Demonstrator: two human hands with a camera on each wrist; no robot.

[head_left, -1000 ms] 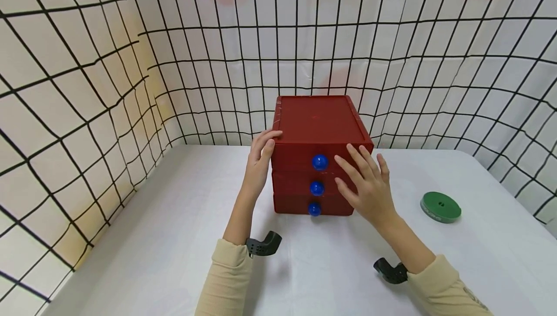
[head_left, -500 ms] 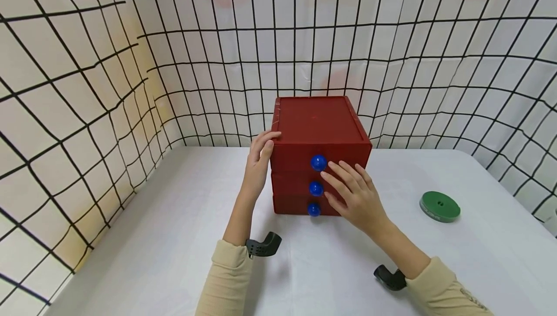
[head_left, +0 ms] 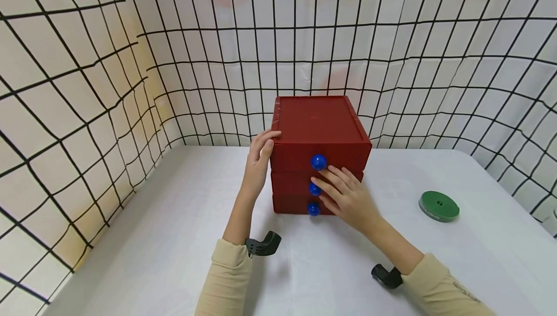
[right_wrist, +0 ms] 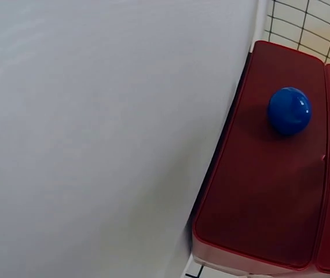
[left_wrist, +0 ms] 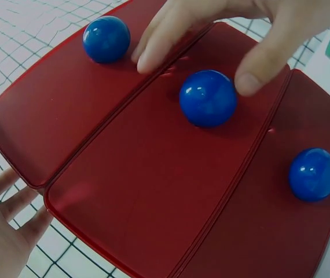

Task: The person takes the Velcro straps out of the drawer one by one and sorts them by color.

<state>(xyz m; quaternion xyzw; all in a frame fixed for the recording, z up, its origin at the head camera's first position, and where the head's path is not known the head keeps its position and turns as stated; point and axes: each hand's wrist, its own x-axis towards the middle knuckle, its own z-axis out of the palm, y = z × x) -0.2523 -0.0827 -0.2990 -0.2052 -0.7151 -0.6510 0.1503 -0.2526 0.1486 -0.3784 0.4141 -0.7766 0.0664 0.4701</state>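
In the head view, a dark red plastic chest of three stacked drawers (head_left: pixel 319 120) is seen set toward the far edge of the white cloth-covered table (head_left: pixel 187 229), about midway between its left and right edges. All three drawers are closed, so their contents are hidden. Each smooth, round-cornered front is fitted with a glossy blue ball-shaped knob: the top knob (head_left: pixel 319 162), the middle knob (left_wrist: pixel 208 98) and the bottom knob (head_left: pixel 314 209).

The left hand (head_left: pixel 257 163) is laid against the chest's left side at the upper front corner, its fingertips over the top edge and its fingers spread. The right hand (head_left: pixel 350 204) is held before the drawer fronts, its fingers slightly bent around the middle knob and its thumb set apart. Its thumb tip is seen right at that knob in the left wrist view; whether they touch cannot be told.

A flat green disc (head_left: pixel 439 206) with small central holes is placed between the chest and the table's right edge. Broad stretches of tabletop are left between the chest and the left and near edges. The far edge is backed by white sheeting (head_left: pixel 243 40) crossed by a black grid.
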